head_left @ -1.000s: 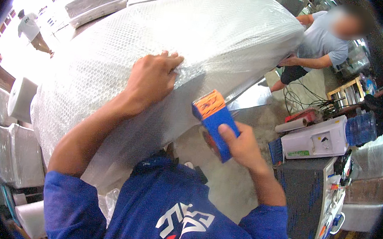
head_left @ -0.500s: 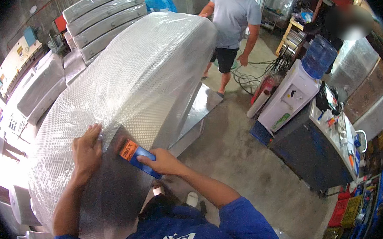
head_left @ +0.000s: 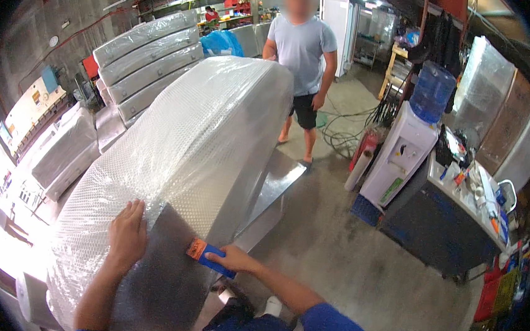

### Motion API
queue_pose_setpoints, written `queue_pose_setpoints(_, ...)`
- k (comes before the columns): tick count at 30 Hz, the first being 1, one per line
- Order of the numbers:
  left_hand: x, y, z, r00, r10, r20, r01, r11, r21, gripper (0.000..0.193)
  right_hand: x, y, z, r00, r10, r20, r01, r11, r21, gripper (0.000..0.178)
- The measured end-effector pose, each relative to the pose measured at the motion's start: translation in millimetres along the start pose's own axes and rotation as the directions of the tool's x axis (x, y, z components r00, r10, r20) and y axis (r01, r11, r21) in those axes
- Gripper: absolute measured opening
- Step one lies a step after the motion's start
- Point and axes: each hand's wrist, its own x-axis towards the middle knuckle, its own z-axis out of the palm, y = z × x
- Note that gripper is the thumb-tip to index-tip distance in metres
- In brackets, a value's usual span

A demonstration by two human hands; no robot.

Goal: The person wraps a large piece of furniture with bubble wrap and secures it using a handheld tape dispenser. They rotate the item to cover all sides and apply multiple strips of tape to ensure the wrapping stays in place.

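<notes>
A large bulky object wrapped in clear bubble wrap (head_left: 173, 139) stretches away in front of me. My left hand (head_left: 128, 232) lies on the wrapping with its fingers extended and close together. Below and right of it, a smooth dark grey panel (head_left: 160, 269) shows through the clear film. My right hand (head_left: 232, 259) grips a flat blue tool with an orange, hand-marked end (head_left: 211, 254), whose exact kind I cannot make out. The orange end is against or just over the right edge of the dark panel.
A person in a grey shirt (head_left: 302, 50) stands at the far end of the wrapped object. On the right are a water dispenser (head_left: 403, 151) and a dark cabinet (head_left: 441, 223) with cluttered top. Cables (head_left: 343, 125) lie on the floor. Wrapped, stacked pieces (head_left: 148, 63) stand far left.
My right hand and the blue tool have shifted right and down along the panel. My left hand has slid slightly lower. The view has tilted up, and the person opposite stands more upright.
</notes>
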Motion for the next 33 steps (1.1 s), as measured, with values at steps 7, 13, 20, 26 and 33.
queue_pose_setpoints(7, -6.5, 31.6, 26.0, 0.807, 0.443, 0.39, -0.588, 0.658, 0.471, 0.08, 7.2, 11.7, 6.7, 0.999, -0.032, -0.027, 0.033, 0.998, 0.047, 0.082)
queue_pose_setpoints(13, -9.1, 40.2, 60.9, 0.503, 0.382, 0.775, -0.861, 0.144, 0.487, 0.082, -3.4, 25.7, 9.7, 1.0, -0.019, -0.025, 0.02, 0.998, 0.059, 0.084)
queue_pose_setpoints(20, -24.5, 48.1, 66.0, 0.566, 0.215, 0.796, -0.82, 0.053, 0.569, 0.09, -2.1, 53.7, 2.7, 0.999, 0.028, 0.033, -0.026, 0.998, -0.055, 0.085)
queue_pose_setpoints(26, -45.8, 57.3, 106.8, 0.666, 0.206, 0.717, -0.745, 0.244, 0.621, 0.095, 11.1, 34.9, -3.2, 1.0, 0.004, 0.005, 0.0, 0.829, -0.559, 0.074)
queue_pose_setpoints(33, -67.9, 44.3, 165.7, 0.735, 0.297, 0.61, -0.671, 0.445, 0.593, 0.102, -36.1, 52.9, -18.6, 0.974, 0.209, 0.088, -0.127, 0.825, -0.551, 0.076)
